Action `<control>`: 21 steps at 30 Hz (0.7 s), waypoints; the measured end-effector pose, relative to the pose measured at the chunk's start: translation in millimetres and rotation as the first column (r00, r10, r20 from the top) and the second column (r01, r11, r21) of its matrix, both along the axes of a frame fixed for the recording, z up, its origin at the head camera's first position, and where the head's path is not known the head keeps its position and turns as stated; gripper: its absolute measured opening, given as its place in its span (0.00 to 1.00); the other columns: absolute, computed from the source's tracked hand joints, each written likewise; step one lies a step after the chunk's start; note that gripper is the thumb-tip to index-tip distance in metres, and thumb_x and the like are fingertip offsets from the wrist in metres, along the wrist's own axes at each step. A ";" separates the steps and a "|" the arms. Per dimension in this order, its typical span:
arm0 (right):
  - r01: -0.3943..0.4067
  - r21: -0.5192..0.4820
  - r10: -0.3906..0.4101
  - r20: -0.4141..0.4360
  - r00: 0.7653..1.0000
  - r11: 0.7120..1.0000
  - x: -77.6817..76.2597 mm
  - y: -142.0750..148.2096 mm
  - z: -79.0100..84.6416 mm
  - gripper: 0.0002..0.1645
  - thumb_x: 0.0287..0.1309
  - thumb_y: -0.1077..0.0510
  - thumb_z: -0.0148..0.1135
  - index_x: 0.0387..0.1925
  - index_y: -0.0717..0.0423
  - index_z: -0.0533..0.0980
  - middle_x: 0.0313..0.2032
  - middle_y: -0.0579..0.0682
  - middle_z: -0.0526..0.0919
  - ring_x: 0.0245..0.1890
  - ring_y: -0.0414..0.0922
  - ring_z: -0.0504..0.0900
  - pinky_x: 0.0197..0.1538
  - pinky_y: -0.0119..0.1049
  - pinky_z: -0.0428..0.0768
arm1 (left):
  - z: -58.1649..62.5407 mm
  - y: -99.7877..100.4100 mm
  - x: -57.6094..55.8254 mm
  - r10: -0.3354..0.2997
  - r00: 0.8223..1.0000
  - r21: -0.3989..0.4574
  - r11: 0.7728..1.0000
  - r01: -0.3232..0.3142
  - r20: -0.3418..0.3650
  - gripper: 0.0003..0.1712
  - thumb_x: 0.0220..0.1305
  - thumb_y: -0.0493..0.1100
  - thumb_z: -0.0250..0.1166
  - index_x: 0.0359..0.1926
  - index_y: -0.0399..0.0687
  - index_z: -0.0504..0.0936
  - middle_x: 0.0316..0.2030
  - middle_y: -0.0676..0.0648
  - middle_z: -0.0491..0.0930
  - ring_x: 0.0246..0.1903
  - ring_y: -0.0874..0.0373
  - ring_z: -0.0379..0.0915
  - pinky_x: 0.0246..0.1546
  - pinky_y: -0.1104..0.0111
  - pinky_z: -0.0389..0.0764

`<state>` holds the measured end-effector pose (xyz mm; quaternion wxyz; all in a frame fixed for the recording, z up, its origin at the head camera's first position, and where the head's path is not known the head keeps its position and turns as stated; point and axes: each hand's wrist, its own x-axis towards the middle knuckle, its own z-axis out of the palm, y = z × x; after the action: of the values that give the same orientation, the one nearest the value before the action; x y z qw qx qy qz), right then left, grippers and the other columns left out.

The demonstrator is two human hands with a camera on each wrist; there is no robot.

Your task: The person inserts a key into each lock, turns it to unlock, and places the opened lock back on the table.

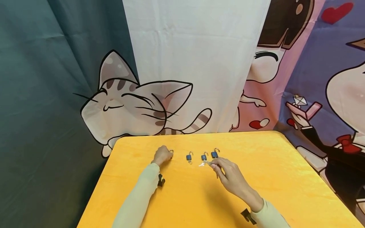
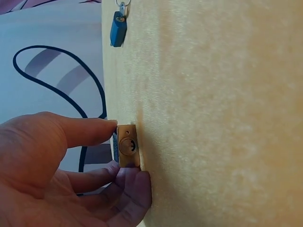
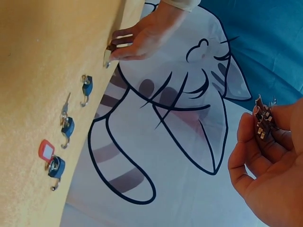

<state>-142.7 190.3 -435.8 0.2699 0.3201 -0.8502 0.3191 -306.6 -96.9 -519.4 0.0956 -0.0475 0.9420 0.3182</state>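
Observation:
At the left of the yellow table, my left hand (image 1: 162, 155) pinches a small padlock (image 2: 128, 146) between thumb and fingers. Its brass underside and round keyhole face the left wrist camera. My right hand (image 1: 232, 177) is raised over the table and holds a small bunch of metal keys (image 3: 263, 120) in its fingertips. Three blue padlocks stand in a row between the hands: a left one (image 1: 188, 157), a middle one (image 1: 203, 157) and a right one (image 1: 214, 154), all with raised, unlatched shackles. A silver key (image 3: 65, 105) sticks out from the middle padlock.
Beside the right padlock shows a red-framed tag (image 3: 46, 150). The yellow tabletop (image 1: 182, 196) ends at a back edge close behind the padlocks. A printed cartoon curtain (image 1: 182, 63) hangs just beyond it. Dark straps (image 1: 161, 180) hang from both wrists.

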 end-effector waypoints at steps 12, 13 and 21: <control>0.019 0.020 -0.019 -0.004 1.000 1.000 2.1 1.8 -0.6 0.08 0.62 0.67 0.62 0.38 0.52 0.79 0.22 0.32 0.72 0.24 0.25 0.68 0.34 0.30 0.76 | -2.8 -2.5 2.4 -0.039 0.994 0.075 0.996 0.046 -0.100 0.10 0.57 0.38 0.68 0.21 0.45 0.77 0.19 0.52 0.72 0.20 0.59 0.62 0.22 0.69 0.64; 0.021 0.020 -0.021 -0.003 1.000 1.000 2.4 2.0 -0.6 0.07 0.62 0.67 0.62 0.38 0.52 0.79 0.23 0.31 0.72 0.24 0.25 0.68 0.33 0.30 0.76 | -3.4 -3.2 2.9 -0.033 0.993 0.096 0.994 0.044 -0.115 0.09 0.56 0.37 0.69 0.22 0.44 0.79 0.20 0.52 0.74 0.20 0.59 0.63 0.23 0.70 0.65; 0.034 0.019 -0.034 -0.033 0.999 0.999 3.7 5.0 3.3 0.08 0.61 0.67 0.63 0.38 0.51 0.80 0.22 0.32 0.72 0.24 0.26 0.67 0.34 0.32 0.79 | -6.1 -6.6 6.5 -0.001 0.988 0.186 0.982 0.030 -0.152 0.13 0.54 0.35 0.71 0.17 0.43 0.78 0.15 0.51 0.71 0.18 0.60 0.60 0.20 0.72 0.64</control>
<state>-139.0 195.3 -432.5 0.2860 0.3134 -0.8540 0.3011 -300.1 -103.5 -525.4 0.0302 -0.0065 0.9127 0.4074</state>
